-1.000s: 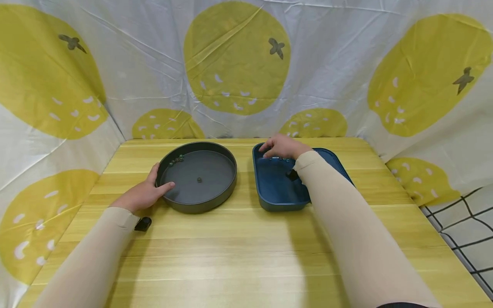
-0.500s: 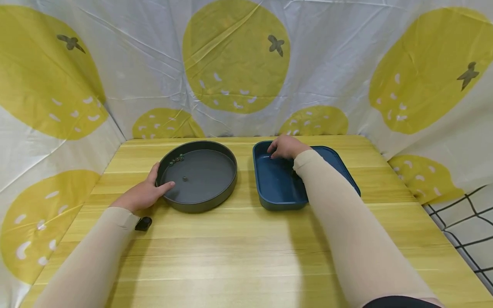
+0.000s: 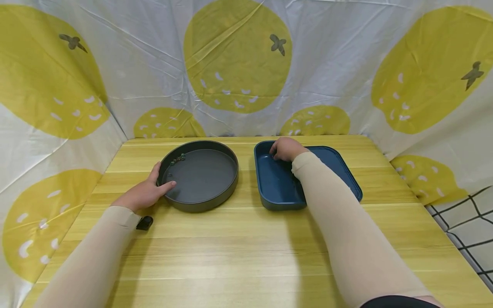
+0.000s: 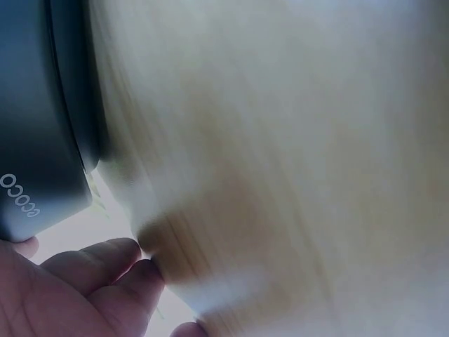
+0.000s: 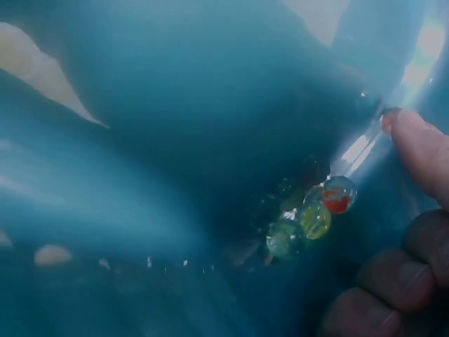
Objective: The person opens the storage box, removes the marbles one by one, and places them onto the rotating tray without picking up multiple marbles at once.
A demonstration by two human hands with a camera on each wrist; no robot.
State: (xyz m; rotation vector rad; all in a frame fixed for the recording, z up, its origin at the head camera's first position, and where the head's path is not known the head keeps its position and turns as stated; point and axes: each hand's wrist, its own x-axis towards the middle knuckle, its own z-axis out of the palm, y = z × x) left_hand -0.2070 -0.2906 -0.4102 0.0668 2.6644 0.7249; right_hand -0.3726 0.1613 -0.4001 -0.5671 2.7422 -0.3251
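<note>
My left hand (image 3: 142, 193) holds the left side of a round dark grey pan (image 3: 208, 201), thumb over the rim and fingers along the outside. In the left wrist view the fingers (image 4: 98, 267) lie beside the lettered wall. Several glass marbles (image 3: 179, 159) rest against the pan's inner left wall. My right hand (image 3: 288, 149) reaches into a blue rectangular box (image 3: 277, 201) at its back left. In the right wrist view several clear marbles (image 5: 316, 219) with coloured swirls cluster near its curled fingers; one fingertip (image 5: 414, 144) meets the box's inner edge. Whether it pinches a marble I cannot tell.
Both containers stand on a light wood table (image 3: 215, 256), a gap between them. A white curtain (image 3: 154, 60) with yellow fruit print hangs behind and at the sides. A black wire grid (image 3: 471, 231) stands at the right edge.
My right hand has lowered deeper into the blue box, its fingers curling downward. In the pan a lone marble has rolled left from the middle toward the wall. My left hand stays put.
</note>
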